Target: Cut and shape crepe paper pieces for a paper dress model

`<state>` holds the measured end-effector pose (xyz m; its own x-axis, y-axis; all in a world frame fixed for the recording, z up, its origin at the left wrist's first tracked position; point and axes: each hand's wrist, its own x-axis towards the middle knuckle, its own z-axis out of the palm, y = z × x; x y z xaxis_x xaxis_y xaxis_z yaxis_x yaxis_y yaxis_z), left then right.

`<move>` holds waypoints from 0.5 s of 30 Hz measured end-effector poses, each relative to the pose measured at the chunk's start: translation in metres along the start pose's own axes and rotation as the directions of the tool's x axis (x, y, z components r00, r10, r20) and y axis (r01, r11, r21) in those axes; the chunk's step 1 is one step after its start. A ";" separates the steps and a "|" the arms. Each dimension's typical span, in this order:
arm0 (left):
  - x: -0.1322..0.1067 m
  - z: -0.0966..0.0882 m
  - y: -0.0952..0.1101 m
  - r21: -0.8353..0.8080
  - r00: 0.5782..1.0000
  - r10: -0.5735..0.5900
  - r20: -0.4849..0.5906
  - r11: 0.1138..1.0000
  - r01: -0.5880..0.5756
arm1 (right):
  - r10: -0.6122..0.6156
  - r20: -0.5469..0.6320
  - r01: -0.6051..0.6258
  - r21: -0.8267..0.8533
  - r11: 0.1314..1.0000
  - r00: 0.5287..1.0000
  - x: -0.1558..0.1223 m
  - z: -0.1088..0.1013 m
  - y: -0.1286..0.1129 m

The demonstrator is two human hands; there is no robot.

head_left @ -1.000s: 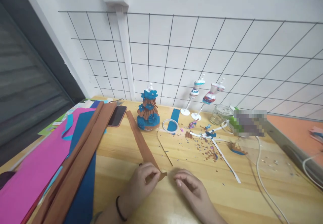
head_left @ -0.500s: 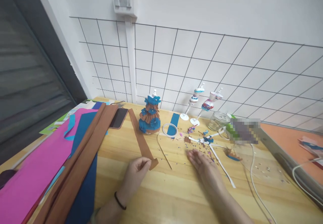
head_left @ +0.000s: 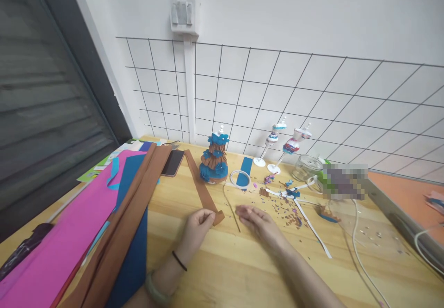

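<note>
My left hand (head_left: 197, 229) is closed in a pinch at the near end of a brown paper strip (head_left: 203, 192), where the end is folded over. To its right, my right hand (head_left: 258, 224) hovers low over the table with loosely bent fingers, and I see nothing in it. A thin brown cord (head_left: 232, 208) runs between the hands, its lower end close to my right fingertips. Behind them stands a small dress form (head_left: 215, 160) in a tiered brown and blue paper dress with blue flowers. Beside it, a white ring (head_left: 240, 179) lies partly over a blue paper strip (head_left: 246, 164).
Folded brown paper (head_left: 138, 197), pink paper (head_left: 65, 234) and a phone (head_left: 173, 163) lie at left. Two small mannequins (head_left: 272, 139) and a glass jar (head_left: 307, 167) stand by the grid wall. Paper scraps (head_left: 291, 213), white strips (head_left: 314, 229) and a cable (head_left: 354, 243) are at right.
My right hand has moved left, away from the scraps and closer to my left hand, and its fingers are more bent. My left hand stays at the brown strip's end. The view has shifted slightly.
</note>
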<state>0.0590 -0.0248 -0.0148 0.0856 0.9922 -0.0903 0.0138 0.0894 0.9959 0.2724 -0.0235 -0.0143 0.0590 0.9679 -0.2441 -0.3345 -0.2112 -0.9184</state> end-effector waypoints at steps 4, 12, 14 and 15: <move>0.007 -0.001 -0.008 -0.013 0.999 -0.045 -0.005 0.999 0.045 | -0.078 -0.085 0.080 0.023 0.997 0.993 0.002 0.008 0.001; 0.018 0.013 0.004 -0.036 0.994 -0.098 0.051 0.994 0.100 | -0.146 -0.160 0.138 -0.061 0.989 0.976 -0.003 0.019 -0.025; 0.019 0.017 0.006 -0.048 0.994 -0.078 0.074 0.995 0.082 | -0.199 -0.150 0.193 -0.056 0.980 0.968 -0.021 0.024 -0.041; 0.019 0.018 0.005 -0.053 0.994 -0.073 0.082 0.996 0.077 | -0.231 -0.138 0.225 -0.055 0.973 0.963 -0.036 0.025 -0.049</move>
<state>0.0789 -0.0067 -0.0115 0.1661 0.9726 -0.1625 -0.0327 0.1701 0.9849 0.2630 -0.0446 0.0470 0.2638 0.9623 -0.0660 -0.2599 0.0050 -0.9656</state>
